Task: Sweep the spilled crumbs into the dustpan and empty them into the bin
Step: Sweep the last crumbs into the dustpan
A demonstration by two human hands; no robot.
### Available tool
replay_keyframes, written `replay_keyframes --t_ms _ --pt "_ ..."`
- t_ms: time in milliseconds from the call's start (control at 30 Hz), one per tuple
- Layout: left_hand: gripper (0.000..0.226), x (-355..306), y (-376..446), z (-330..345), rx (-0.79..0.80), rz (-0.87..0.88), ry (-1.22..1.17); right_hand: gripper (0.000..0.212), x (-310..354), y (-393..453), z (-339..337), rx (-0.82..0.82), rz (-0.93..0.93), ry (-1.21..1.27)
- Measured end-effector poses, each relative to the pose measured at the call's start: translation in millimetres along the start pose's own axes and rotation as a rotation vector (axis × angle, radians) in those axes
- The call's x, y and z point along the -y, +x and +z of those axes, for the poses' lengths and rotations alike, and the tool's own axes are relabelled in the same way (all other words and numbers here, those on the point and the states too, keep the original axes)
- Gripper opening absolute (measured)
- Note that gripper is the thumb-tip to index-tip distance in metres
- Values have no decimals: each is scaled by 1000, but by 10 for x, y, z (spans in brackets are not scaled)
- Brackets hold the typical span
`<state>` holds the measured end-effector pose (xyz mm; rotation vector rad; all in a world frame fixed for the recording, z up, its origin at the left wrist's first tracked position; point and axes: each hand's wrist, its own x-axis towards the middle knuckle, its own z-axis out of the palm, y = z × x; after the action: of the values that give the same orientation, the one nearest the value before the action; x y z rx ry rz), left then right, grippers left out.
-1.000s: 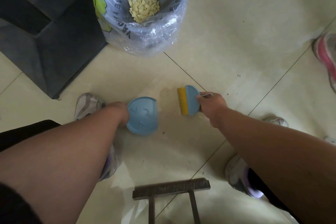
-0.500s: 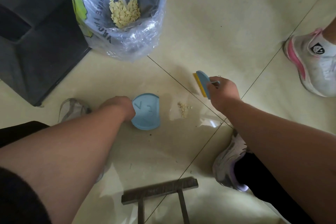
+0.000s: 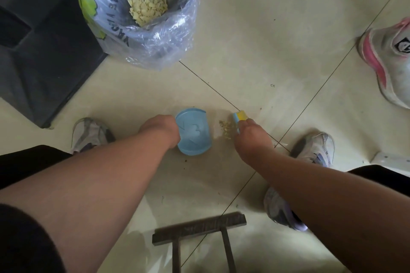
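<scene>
Tiled floor (image 3: 277, 40), pale cream w/ dark grout lines crossing diagonally, carries everything. Big dark box-like unit (image 3: 44, 55) fills the top-left corner. Bin (image 3: 137, 17) stands just beside it at the top edge, lined w/ a clear plastic bag printed in green and dark letters; a heap of pale yellow flakes (image 3: 147, 5) lies inside at the bottom.

Someone else's white and pink sneaker (image 3: 388, 64) sits at the right edge; another pink sole shows at the top edge. The wearer's own grey sneakers: one (image 3: 91, 134) near the left edge, one (image 3: 315, 147) right of centre, partly behind the right forearm. A dark wooden stool frame (image 3: 199, 228) pokes in at the bottom edge, centre.

Both bare forearms reach in from the bottom corners. Left hand (image 3: 160, 129) is closed round the handle end of the blue dustpan (image 3: 194, 132), which rests flat on the floor about mid-frame, open side facing right. Right hand (image 3: 251, 136) grips the small brush (image 3: 239, 116), blue body w/ yellow bristles, mostly hidden under the knuckles; only the tip shows, down at floor level.

Spilled crumbs (image 3: 226, 129): a small loose pile btwn dustpan and brush, touching the brush side, just apart from the pan's lip. None visible inside the pan.
</scene>
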<state>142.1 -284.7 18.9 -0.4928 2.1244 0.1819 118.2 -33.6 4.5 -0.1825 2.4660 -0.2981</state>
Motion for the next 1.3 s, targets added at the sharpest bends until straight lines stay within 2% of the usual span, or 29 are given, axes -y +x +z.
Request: replay_keyframes --t_ms 167,400,567,767,867,1067,1300 --pt "39 -64 22 -2 7 -9 0 29 358 -3 151 32 -50 94" --pt "36 -16 49 56 -2 15 -44 27 792 -181 226 41 -228 181" --pt "31 150 130 97 12 35 -99 15 539 -134 -40 -75 -187 267" --pt "34 494 233 115 32 68 -105 17 54 102 -334 -195 27 172" --pt "35 631 218 85 14 42 -88 18 16 115 -261 -166 80 145" --pt "31 596 117 92 13 -1 -52 25 374 65 105 -102 26 141" --pt "32 444 69 176 12 -13 -75 27 997 -74 474 -8 -170 177"
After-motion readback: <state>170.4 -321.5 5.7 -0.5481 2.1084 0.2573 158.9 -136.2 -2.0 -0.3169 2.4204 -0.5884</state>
